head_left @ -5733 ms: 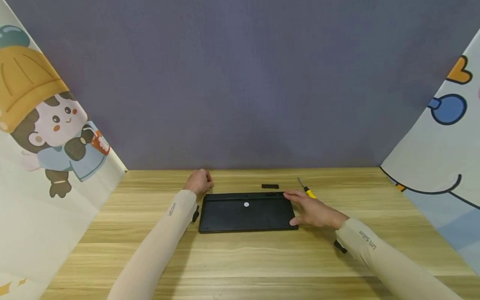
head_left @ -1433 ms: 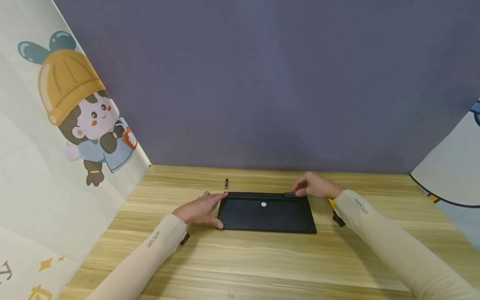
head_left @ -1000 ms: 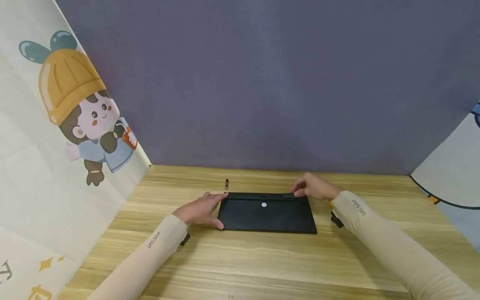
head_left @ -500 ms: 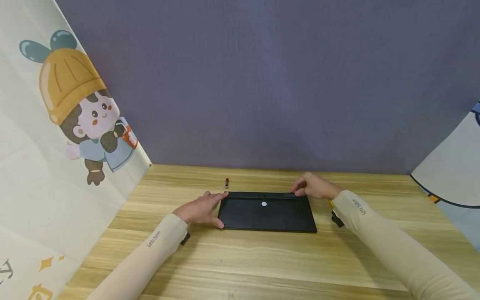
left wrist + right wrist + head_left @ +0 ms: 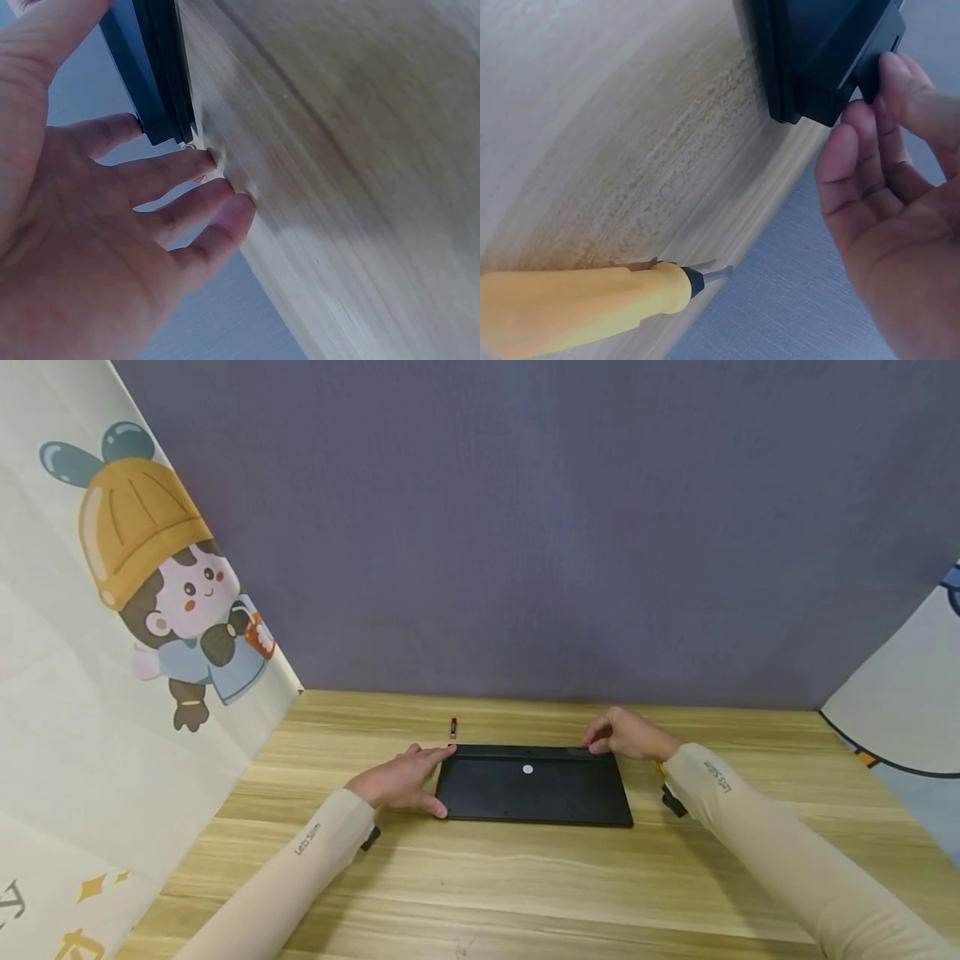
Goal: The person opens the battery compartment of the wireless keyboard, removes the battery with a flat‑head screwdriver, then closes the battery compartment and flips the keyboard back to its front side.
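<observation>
A black keyboard [image 5: 525,793] lies face down on the wooden table, a round white sticker on its underside. My left hand [image 5: 405,779] spans its left end, thumb at the near corner and index finger at the far one. In the left wrist view, the other fingers [image 5: 180,169] stretch past the keyboard's edge to the tabletop. At the raised back strip, my right hand [image 5: 628,733] pinches a small black battery cover [image 5: 870,73] near the right end. The right wrist view shows the thumb against this cover and the other fingers curled behind it.
A yellow-handled screwdriver [image 5: 592,307] lies right of the keyboard, mostly hidden by the right forearm in the head view. Behind the keyboard's left end lies a small red-tipped cylinder [image 5: 453,727] like a battery. A grey partition [image 5: 525,527] stands along the table's back edge.
Earlier, the cover lay on the table behind the keyboard; my right hand has since brought it to the back strip. My left hand moved onto the keyboard's left end. Over the last second, both stay nearly still.
</observation>
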Demonstrator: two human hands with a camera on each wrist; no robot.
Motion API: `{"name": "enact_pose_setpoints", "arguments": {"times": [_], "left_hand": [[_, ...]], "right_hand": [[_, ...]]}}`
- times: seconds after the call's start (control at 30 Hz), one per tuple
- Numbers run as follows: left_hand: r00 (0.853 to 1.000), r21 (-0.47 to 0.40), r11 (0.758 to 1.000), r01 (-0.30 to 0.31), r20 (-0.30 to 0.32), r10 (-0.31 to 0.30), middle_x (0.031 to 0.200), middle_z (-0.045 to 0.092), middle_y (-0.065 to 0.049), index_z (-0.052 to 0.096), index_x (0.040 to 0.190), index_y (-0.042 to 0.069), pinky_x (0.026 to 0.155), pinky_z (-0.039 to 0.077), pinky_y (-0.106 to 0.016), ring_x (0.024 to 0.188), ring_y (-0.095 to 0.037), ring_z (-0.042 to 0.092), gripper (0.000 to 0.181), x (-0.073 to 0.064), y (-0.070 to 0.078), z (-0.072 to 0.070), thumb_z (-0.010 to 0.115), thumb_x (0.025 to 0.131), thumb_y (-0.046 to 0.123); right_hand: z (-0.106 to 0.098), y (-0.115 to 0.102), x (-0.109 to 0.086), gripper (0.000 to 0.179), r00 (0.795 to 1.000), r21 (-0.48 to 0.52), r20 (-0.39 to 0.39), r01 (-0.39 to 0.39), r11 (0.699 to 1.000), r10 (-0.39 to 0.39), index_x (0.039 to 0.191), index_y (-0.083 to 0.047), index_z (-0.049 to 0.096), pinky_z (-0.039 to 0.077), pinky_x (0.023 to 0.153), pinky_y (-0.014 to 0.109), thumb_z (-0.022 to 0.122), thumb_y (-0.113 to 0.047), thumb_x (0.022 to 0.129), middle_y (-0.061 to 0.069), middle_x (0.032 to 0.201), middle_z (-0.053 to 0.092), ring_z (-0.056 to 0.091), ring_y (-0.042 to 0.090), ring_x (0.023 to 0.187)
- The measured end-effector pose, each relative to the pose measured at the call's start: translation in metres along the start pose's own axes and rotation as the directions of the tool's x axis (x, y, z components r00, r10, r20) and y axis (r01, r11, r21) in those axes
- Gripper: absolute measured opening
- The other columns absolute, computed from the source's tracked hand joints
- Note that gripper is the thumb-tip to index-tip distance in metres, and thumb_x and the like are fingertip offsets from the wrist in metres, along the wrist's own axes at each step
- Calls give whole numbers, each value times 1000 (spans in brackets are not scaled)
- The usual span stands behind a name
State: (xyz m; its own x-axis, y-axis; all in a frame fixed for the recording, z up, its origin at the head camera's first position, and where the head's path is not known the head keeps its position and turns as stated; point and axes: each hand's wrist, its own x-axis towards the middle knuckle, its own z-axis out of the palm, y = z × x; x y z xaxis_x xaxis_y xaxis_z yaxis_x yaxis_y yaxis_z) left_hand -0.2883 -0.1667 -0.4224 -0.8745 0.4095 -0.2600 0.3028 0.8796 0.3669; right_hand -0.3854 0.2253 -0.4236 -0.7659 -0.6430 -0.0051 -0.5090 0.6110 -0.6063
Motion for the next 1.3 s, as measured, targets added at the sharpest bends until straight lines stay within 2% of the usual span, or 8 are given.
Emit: {"name": "enact_pose_setpoints", "arguments": {"times": [0.23,0.4,0.47,0.63,0.7,0.87,0.97,1.3], "left_hand": [[1000,2,1000,2,-1,-2,160,34,-3,24,160,23,105,40,-55,143,-33,31,104,0,1,-1,82,78,46],[1000,2,1000,-6,-1,6,159,34,-3,23,160,22,105,40,-55,142,-32,33,104,-1,2,-1,82,78,46],[1000,2,1000,-13,-2,13,159,34,-4,23,160,22,105,40,-54,141,-32,33,105,0,2,-1,83,77,46],[1000,5,1000,-17,-5,17,160,33,-3,24,160,22,106,40,-55,142,-33,33,104,0,2,-1,82,77,47],[1000,-1,1000,-10,-3,10,160,33,-2,24,160,23,106,40,-55,142,-33,32,104,-1,1,-1,82,78,46],[1000,-17,1000,1,1,-1,160,33,-3,25,160,24,106,39,-58,145,-36,28,102,-2,1,-1,83,78,44],[1000,-20,1000,-1,2,1,160,33,-3,25,160,24,106,38,-59,145,-37,27,102,-3,1,0,82,78,45],[1000,-30,999,-21,-1,21,160,33,-4,25,160,22,106,37,-60,146,-38,26,102,-3,0,1,83,78,44]], "right_hand": [[1,-2,-2,10,999,-9,-15,31,999,-31,95,-4,79,56,71,31,74,0,87,8,95,74,68,16,82],[2,-9,-11,15,1000,-99,-16,18,995,-20,101,-5,79,54,72,35,77,-11,88,5,97,68,64,18,85],[5,-16,-17,22,1000,-162,-9,9,987,-10,107,-5,77,53,76,41,76,-17,90,6,99,64,62,22,88],[19,-38,-33,50,998,-288,16,-50,956,57,131,3,63,43,94,57,72,-28,93,18,124,56,50,40,113],[26,-47,-39,62,996,-324,26,-78,943,91,139,6,54,41,98,58,71,-33,93,20,135,49,44,41,121],[41,-59,-48,76,994,-418,8,-96,903,110,145,8,45,40,96,57,67,-44,94,21,139,43,42,39,120],[45,-59,-50,78,994,-437,-11,-102,894,108,146,7,44,37,98,60,65,-47,94,20,140,42,40,40,123],[46,-60,-52,77,990,-417,-39,-141,898,137,148,4,43,30,102,67,61,-49,96,19,148,39,35,43,131]]}}
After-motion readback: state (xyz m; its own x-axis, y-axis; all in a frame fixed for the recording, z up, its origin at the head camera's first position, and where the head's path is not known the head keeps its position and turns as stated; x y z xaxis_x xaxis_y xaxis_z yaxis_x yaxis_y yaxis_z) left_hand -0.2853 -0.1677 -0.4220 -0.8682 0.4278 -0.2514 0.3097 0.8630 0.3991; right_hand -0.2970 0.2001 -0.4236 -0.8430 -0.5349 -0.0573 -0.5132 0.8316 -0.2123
